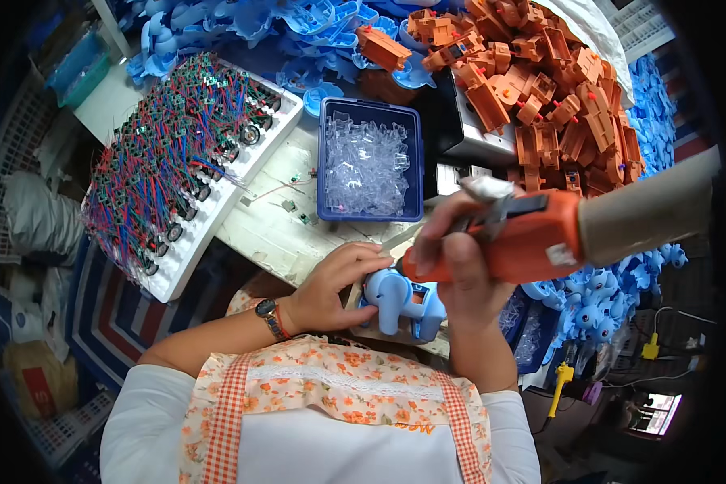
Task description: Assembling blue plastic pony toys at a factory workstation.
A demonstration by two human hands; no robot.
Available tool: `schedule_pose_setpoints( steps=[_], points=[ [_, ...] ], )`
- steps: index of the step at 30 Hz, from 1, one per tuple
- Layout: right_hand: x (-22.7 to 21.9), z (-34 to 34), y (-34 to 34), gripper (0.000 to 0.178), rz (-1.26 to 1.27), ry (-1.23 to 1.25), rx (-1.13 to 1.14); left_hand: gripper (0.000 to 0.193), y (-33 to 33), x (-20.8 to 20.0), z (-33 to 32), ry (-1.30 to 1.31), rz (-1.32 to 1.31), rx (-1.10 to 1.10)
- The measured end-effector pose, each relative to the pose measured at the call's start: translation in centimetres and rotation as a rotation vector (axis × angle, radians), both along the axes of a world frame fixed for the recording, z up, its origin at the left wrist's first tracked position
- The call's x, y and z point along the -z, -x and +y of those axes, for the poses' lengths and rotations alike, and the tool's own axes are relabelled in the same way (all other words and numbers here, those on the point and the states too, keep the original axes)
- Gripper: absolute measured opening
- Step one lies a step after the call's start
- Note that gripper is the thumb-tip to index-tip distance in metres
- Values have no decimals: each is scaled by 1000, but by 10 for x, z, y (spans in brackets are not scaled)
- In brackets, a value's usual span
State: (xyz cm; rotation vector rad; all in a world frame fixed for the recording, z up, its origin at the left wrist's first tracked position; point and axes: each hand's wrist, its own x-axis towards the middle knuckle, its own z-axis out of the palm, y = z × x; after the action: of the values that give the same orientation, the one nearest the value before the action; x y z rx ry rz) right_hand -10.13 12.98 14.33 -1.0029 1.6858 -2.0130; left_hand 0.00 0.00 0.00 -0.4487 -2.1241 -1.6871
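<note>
A light-blue plastic toy animal body (393,297) stands on the near edge of the worktable. Steadying it from the left is my left hand (331,286), its fingers and thumb closed around the toy's rounded end. My right hand (466,278) grips an orange electric screwdriver (536,238) with a thick grey-beige rear sleeve. The tool lies nearly level, its dark nose meeting the top of the toy near my left fingertips. Exactly where the tip touches is hidden.
Beyond my hands sits a dark-blue bin (369,211) of clear plastic pieces. A white foam tray (187,258) of wired circuit boards lies left. Orange plastic housings (577,121) are heaped at the back right, blue shells (323,32) at the back. More blue toy parts (593,302) lie right.
</note>
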Motion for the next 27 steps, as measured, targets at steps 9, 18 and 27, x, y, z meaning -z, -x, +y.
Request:
schedule_pose_setpoints(
  steps=[9,18,27],
  points=[
    [0,-3,7,33,28,151,15,63,0,-1,-2,23,-10,-28],
    [-9,25,94,18,276,200,870,66,-2,-3,-4,-74,-79,126],
    [-1,32,87,18,211,156,628,76,0,-2,-2,36,-52,42]
  ],
)
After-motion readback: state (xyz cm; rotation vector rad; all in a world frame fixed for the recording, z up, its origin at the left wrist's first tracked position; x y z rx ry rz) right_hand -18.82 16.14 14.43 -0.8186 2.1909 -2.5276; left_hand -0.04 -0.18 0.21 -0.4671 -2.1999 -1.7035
